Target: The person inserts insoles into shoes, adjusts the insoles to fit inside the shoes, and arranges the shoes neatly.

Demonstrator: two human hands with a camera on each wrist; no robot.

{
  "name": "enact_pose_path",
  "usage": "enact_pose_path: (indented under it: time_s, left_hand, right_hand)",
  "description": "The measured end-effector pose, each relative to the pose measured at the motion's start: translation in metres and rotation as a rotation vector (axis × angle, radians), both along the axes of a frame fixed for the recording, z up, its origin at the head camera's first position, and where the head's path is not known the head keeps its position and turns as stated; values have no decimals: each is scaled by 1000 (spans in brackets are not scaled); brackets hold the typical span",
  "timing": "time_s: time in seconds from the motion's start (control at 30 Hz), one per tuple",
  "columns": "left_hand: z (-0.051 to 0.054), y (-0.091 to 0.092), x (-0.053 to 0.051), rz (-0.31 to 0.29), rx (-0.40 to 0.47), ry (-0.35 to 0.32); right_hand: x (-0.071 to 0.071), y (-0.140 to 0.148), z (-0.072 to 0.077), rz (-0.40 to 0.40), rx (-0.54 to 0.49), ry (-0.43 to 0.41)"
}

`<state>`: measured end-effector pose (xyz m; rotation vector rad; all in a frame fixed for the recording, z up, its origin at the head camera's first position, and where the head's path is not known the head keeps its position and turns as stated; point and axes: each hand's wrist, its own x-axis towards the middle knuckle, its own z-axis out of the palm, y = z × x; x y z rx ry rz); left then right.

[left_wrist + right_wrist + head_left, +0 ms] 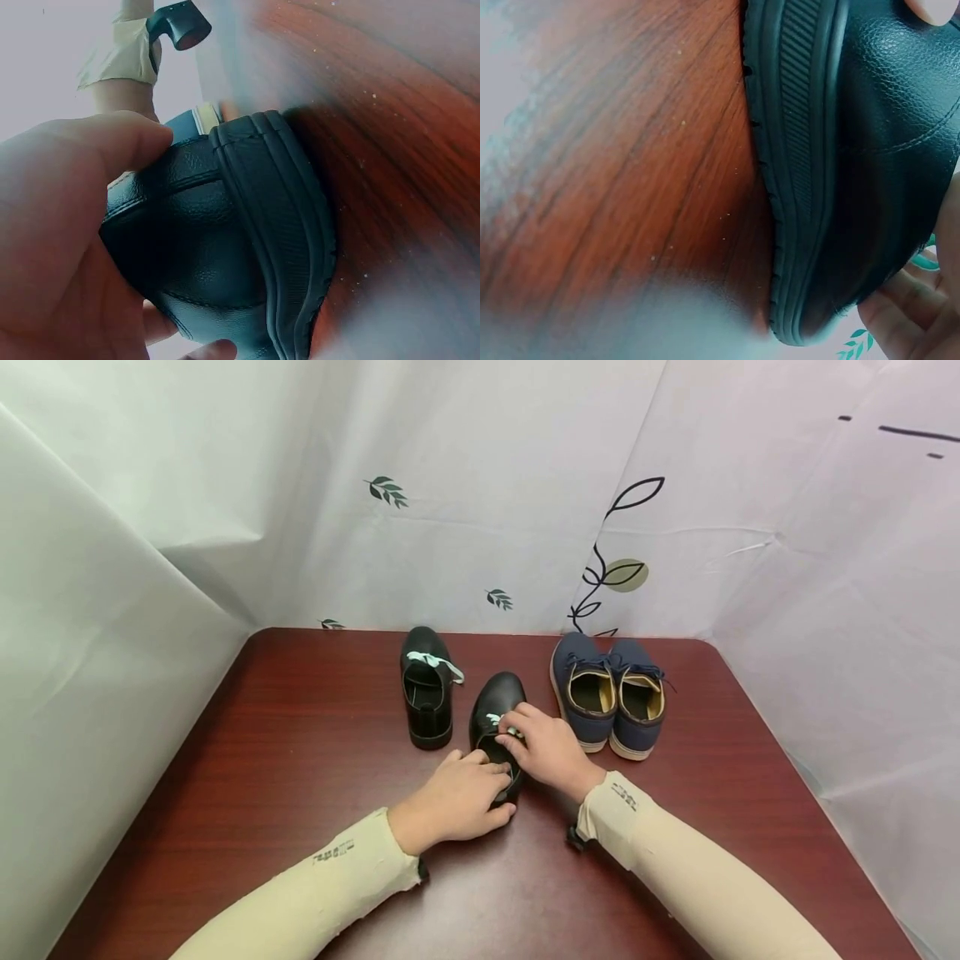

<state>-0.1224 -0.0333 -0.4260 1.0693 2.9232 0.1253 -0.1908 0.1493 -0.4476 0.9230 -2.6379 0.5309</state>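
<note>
A black leather shoe (498, 693) with a pale mint shoelace (493, 719) stands on the table, its toe pointing away from me. My left hand (461, 797) holds its heel, the thumb on one side and the fingers over the opening. In the left wrist view the dark heel (210, 232) sits within that hand. My right hand (551, 750) is at the lacing, thumb and fingertips pinching the shoelace. A fold of the lace (925, 260) shows beside the right fingers in the right wrist view. The shoe's inside is mostly covered by my hands.
The matching black shoe (426, 702) stands farther left, its pale lace tied across. To the right is a pair of navy shoes (592, 693) with tan lining, side by side. White printed curtains (480, 552) enclose the reddish-brown table (300, 735) at the back and sides.
</note>
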Motion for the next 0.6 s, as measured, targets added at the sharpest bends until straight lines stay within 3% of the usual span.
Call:
enact_pose_path:
  time_s: [0.27, 0.4, 0.5, 0.6]
  left_hand:
    - [-3, 1, 1, 5, -14, -8]
    - [-6, -5, -2, -54, 17, -29]
    - [-9, -15, -8, -147, 113, -63]
    - [-13, -27, -13, -217, 309, -153]
  right_hand:
    - [11, 2, 8, 48, 43, 5]
    - [22, 3, 9, 74, 43, 72]
    - [34, 3, 11, 90, 32, 107]
    - [46, 3, 13, 95, 0, 80]
